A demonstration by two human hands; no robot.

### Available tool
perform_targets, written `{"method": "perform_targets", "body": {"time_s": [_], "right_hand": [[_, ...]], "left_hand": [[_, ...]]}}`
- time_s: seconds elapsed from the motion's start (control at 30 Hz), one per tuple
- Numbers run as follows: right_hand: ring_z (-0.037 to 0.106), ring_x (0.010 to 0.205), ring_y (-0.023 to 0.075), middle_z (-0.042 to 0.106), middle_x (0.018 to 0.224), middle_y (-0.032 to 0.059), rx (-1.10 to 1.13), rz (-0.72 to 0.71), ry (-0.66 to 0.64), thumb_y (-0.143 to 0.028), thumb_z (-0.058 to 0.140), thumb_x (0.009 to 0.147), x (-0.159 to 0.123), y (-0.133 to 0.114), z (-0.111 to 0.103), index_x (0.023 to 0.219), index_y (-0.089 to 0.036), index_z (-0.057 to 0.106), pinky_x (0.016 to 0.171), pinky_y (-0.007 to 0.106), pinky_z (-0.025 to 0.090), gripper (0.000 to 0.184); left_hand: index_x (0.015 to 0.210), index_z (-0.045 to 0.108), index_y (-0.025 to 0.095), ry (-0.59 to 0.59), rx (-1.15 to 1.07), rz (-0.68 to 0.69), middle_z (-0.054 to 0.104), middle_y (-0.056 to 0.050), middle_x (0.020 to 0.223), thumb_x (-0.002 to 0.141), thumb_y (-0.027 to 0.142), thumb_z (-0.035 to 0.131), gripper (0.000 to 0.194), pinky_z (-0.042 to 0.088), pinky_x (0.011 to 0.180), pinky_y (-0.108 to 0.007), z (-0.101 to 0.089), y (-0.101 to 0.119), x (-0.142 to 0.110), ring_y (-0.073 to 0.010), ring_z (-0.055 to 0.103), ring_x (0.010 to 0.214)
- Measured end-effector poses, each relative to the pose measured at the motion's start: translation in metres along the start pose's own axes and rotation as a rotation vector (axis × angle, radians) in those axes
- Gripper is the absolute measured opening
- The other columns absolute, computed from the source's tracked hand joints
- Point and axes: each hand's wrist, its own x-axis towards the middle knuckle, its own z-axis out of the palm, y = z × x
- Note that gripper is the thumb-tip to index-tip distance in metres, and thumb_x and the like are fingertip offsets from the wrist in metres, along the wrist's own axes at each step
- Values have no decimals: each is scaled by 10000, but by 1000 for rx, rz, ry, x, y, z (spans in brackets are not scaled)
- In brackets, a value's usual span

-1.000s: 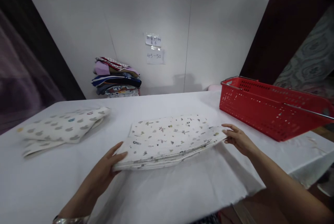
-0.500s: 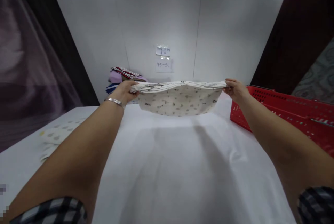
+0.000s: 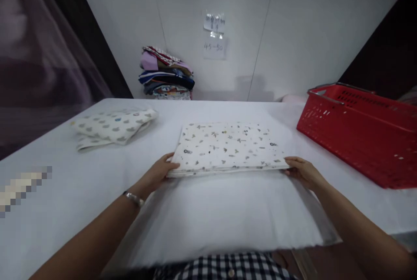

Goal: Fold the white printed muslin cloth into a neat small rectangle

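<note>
Currently, two grips (image 3: 157, 174) (image 3: 305, 172) hold one folded cloth (image 3: 228, 147) near one basket (image 3: 355, 141).

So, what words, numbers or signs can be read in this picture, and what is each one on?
"45-50": handwritten on the lower paper on the wall.
Upper paper, just above it: handwritten characters, too blurred to read.
Folded patterned cloth between the hands: small printed motifs; any lettering is too small to make out.
</note>
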Motion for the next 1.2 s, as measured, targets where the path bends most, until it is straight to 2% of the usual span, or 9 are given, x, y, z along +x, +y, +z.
{"method": "perform_targets", "body": {"time_s": [0.1, 0.27, 0.43, 0.57, 0.7, 0.8, 0.93, 1.07, 1.2], "right_hand": [[604, 586, 115, 662, 765, 30, 23, -19, 12, -174, 716, 643, -9, -1, -3, 820, -188, 653, 541, 217, 557, 188], [606, 585, 122, 659, 743, 25, -118, 41, 47, -189, 721, 624, -15, -2, -3, 824, -185, 654, 507, 221, 535, 211], [522, 479, 116, 573, 543, -10, -390, -64, 101, -280, 655, 676, -14, 9, -2, 838, -173, 651, 404, 207, 392, 195], [588, 675, 178, 639, 740, 35, -929, -316, 127, -361, 557, 771, -16, 13, -6, 903, -205, 677, 603, 285, 463, 237], [554, 1004, 276, 622, 1072, 114, -1291, -717, 213, -317, 508, 814, -27, 10, 7, 913, -200, 695, 867, 399, 440, 242], [568, 972, 250, 637, 1027, 110, -1189, -964, -21, -308, 469, 859, -40, 5, 40, 927, -186, 680, 869, 395, 454, 252], [582, 942, 201, 653, 998, 60, -1081, -984, -404, -301, 502, 870, -46, 2, 89, 966, -228, 667, 819, 331, 481, 205], [565, 956, 216, 648, 1000, 78, -1179, -1034, -497, -284, 510, 870, -39, 3, 111, 1000, -219, 676, 829, 352, 465, 220], [560, 947, 224, 645, 977, 87, -1205, -1038, -456, -267, 509, 867, -33, 11, 112, 985, -203, 692, 837, 364, 458, 227]], "left_hand": [[1314, 464, 193, -13, -20, 25, 605, -122, 1127, 650, 243, 655, 693, 492, 668, -254, 1, -6, -3, -207, 620, 915], [1336, 437, 160, 24, 192, 126, 631, -87, 937, 661, 280, 627, 712, 471, 686, -285, 1, -21, -1, -207, 617, 803], [1386, 352, 174, 39, 482, 193, 621, -102, 1033, 715, 332, 579, 726, 459, 724, -304, 4, -27, -6, -228, 616, 851], [1391, 330, 155, 86, 738, 295, 529, -162, 1236, 769, 392, 532, 695, 451, 801, -353, 1, -25, -16, -294, 562, 1040], [1281, 471, 149, 249, 875, 605, 480, -152, 1291, 821, 364, 506, 509, 423, 893, -411, 8, -23, -28, -304, 487, 1127], [1089, 600, 185, 136, 837, 924, 577, -90, 1141, 859, 295, 492, 276, 418, 905, -384, 33, -20, -35, -241, 515, 1051], [942, 648, 197, -142, 783, 1125, 616, -52, 981, 874, 269, 500, 179, 432, 834, -353, 75, -15, -36, -192, 533, 918], [914, 663, 192, -178, 775, 1111, 619, -52, 913, 871, 258, 508, 174, 427, 792, -346, 97, -14, -29, -190, 532, 872], [901, 672, 204, -177, 711, 1081, 627, -41, 899, 891, 277, 479, 206, 420, 804, -329, 100, -20, -20, -175, 546, 876]]}}
